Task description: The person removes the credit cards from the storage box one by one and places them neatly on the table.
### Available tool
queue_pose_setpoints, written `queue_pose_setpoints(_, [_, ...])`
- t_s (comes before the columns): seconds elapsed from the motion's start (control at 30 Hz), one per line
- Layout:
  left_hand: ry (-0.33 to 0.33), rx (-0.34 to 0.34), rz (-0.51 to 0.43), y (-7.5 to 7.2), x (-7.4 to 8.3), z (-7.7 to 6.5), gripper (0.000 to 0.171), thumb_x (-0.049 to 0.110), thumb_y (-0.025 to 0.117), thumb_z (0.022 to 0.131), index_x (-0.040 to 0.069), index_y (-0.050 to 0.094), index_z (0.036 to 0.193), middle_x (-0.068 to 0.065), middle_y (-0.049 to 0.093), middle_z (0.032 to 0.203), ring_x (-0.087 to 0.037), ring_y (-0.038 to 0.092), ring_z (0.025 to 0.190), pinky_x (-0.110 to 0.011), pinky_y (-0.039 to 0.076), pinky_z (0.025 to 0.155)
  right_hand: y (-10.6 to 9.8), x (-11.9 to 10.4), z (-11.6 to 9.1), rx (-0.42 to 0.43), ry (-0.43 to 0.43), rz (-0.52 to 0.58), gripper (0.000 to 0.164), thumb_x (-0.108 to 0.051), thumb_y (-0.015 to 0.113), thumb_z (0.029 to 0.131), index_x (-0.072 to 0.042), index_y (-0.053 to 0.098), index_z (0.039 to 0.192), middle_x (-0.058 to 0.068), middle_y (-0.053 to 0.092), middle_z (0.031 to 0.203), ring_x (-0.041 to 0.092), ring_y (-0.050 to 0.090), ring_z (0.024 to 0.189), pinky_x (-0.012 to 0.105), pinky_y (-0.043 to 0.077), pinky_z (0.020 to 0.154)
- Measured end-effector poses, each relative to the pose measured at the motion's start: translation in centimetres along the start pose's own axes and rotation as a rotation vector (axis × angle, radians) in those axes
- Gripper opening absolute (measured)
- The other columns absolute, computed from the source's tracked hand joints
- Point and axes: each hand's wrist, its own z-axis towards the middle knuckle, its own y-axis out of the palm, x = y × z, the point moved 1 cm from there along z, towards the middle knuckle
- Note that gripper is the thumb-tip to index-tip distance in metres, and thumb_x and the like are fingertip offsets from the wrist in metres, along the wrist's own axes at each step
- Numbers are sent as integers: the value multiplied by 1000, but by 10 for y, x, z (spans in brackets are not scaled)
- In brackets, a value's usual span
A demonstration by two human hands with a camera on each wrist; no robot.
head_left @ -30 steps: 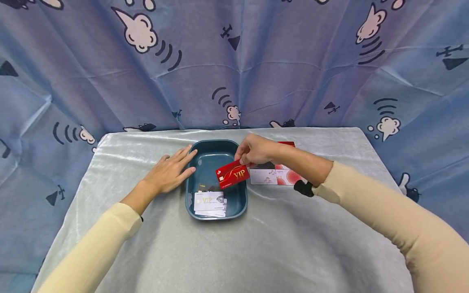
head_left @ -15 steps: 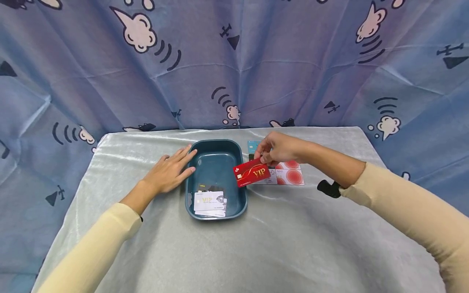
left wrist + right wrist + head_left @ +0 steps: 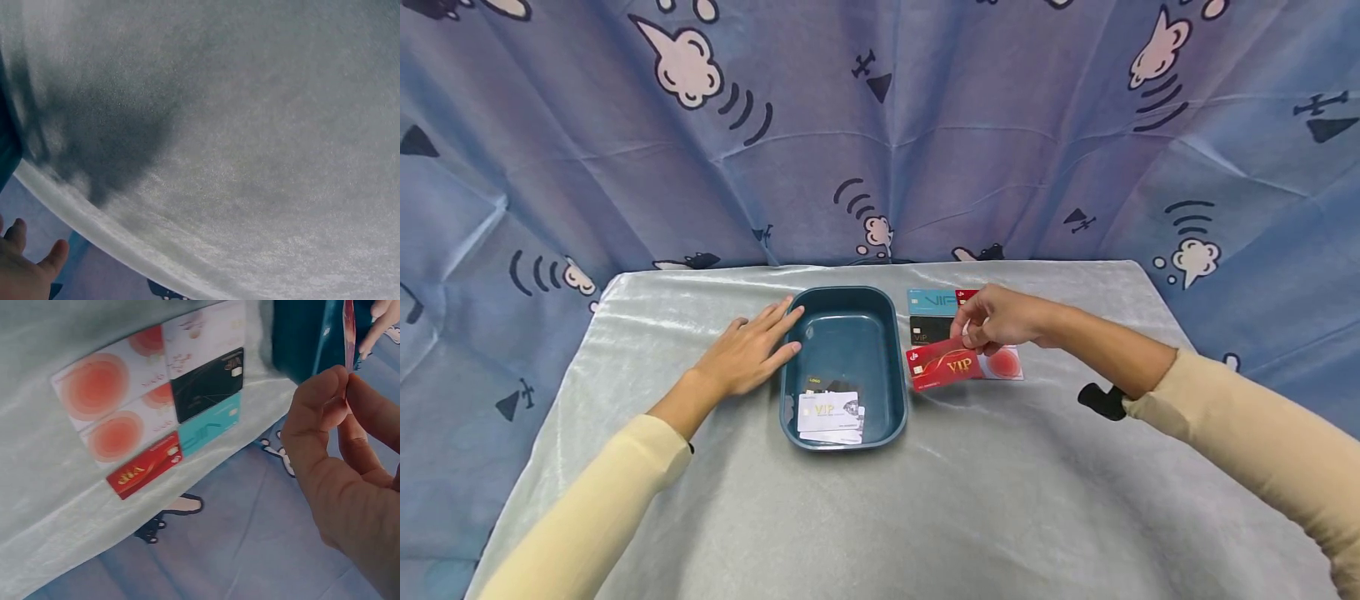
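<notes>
My right hand (image 3: 1003, 318) pinches a red VIP card (image 3: 942, 367) by its upper right corner, over the near row of cards on the table. In the right wrist view that red card (image 3: 349, 328) is seen edge-on between thumb and forefinger. On the cloth under and behind it lie a teal card (image 3: 931, 300), a black card (image 3: 927, 330), a second red card (image 3: 145, 465), a white card with pink flowers (image 3: 203, 336) and two white cards with red circles (image 3: 97, 386). My left hand (image 3: 748, 354) rests with extended fingers on the left rim of a blue tray (image 3: 842, 346).
Inside the tray's near end lie a white VIP card (image 3: 826, 412), another white card partly under it, and a dark card (image 3: 831, 385). A silvery cloth (image 3: 880, 517) covers the table. A patterned blue curtain (image 3: 970, 167) hangs behind the far edge.
My right hand has carried the red card rightward, from above the tray to above the cards on the table. The left hand and the tray have stayed put.
</notes>
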Motion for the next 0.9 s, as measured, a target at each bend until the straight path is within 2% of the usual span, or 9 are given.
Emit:
queue_pose_setpoints(0.3, [5, 7, 4, 1, 0, 1, 63, 45, 39, 106, 15, 23, 160, -9, 15, 166, -32, 21, 150, -65, 27, 109, 6, 26, 8, 0, 6, -11, 19, -4, 64, 95, 6, 65, 111, 13, 64, 98, 21, 57, 86, 33, 55, 75])
queue_pose_setpoints(0.6, [2, 1, 2, 1, 0, 0, 64, 47, 37, 106, 16, 21, 160, -9, 14, 166, -31, 21, 150, -64, 28, 109, 18, 56, 21, -7, 29, 8, 13, -2, 61, 94, 4, 65, 106, 9, 60, 87, 19, 52, 82, 29, 47, 70])
queue_pose_setpoints(0.9, [1, 2, 6, 1, 0, 0, 64, 47, 37, 106, 17, 21, 160, -8, 14, 166, -32, 21, 150, -64, 28, 109, 31, 70, 29, 10, 65, 48, 17, -3, 63, 94, 5, 65, 108, 14, 63, 96, 20, 56, 83, 27, 53, 69])
